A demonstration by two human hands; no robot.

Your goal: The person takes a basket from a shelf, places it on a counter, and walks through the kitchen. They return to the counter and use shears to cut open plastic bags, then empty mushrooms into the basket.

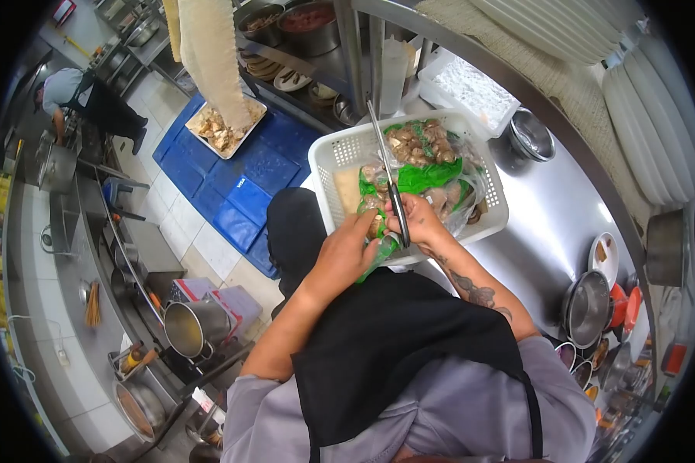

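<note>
A white perforated basket [331, 158] in front of me holds bags of brown mushrooms [417, 143] in clear and green plastic. My right hand [418, 220] is closed around the black handle of a long knife [380, 139], its blade pointing away over the basket. At the basket's near edge, my left hand [341, 248] grips a green-printed plastic bag [378, 253] with a mushroom showing in it. Both hands are close together, the knife handle just right of the bag. Part of the left fingertips is hidden by the plastic.
The basket stands on a steel counter [510, 231]. Behind it are a tub of white powder [475, 89] and metal bowls [531, 135]. Left, a tray of food pieces [228, 143] sits on a blue lid [255, 193]. A co-worker [77, 89] stands far left.
</note>
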